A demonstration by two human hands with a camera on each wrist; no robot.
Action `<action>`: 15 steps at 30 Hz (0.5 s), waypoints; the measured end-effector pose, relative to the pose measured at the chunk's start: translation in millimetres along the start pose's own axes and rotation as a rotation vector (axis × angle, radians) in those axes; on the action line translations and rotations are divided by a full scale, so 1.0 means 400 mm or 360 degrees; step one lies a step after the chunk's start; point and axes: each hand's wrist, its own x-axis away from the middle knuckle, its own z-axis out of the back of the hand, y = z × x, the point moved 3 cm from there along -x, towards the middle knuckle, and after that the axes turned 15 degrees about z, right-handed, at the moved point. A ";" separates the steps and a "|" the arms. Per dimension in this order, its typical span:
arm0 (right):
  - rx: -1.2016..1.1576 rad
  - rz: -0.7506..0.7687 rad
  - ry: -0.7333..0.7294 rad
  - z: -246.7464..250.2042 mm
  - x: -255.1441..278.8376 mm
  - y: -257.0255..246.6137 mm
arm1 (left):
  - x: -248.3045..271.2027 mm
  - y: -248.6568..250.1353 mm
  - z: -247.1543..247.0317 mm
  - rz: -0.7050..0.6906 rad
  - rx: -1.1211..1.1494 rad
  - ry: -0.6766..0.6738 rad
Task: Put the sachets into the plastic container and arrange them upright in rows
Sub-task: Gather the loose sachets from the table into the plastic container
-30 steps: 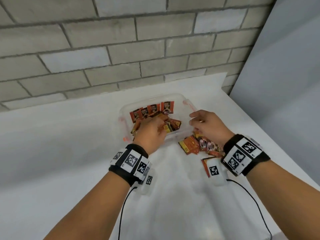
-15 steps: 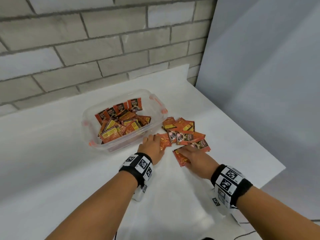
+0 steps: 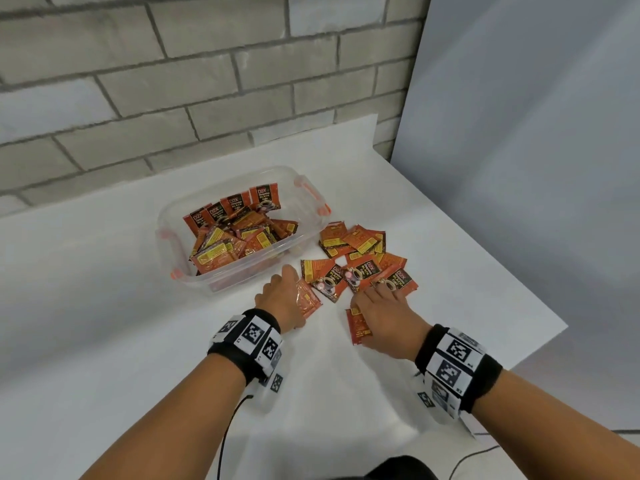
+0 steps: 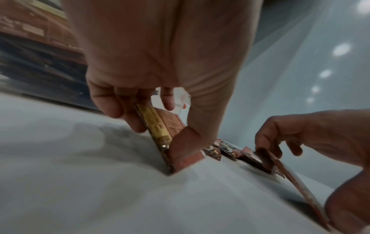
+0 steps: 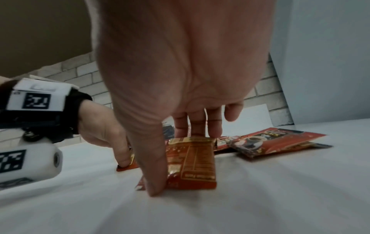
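Note:
A clear plastic container with orange clips holds several orange sachets: a few stand upright along its far wall, the others lie jumbled. Loose sachets lie on the table right of it. My left hand pinches one sachet between thumb and fingers. In the left wrist view this sachet is tipped on edge against the table in the left hand. My right hand grips another sachet by its ends. In the right wrist view the right hand has thumb and fingers round that sachet.
The white table ends at a brick wall behind and at an edge on the right. A grey panel stands to the right. Cables hang from both wristbands.
A second ago my left hand was inside the container and my right at its rim. Both have come down to the near edge of the loose pile and taken hold of a sachet each.

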 end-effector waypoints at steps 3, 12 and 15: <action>0.0038 -0.0024 -0.0017 -0.001 0.019 -0.002 | 0.000 -0.002 -0.007 -0.0001 0.0190 -0.0207; -0.0917 -0.0763 0.0569 0.033 0.048 0.144 | -0.018 0.112 -0.022 -0.0127 0.0230 -0.0097; -0.0752 -0.1008 0.0538 0.015 0.030 0.170 | -0.026 0.137 -0.037 -0.0170 0.0061 0.0012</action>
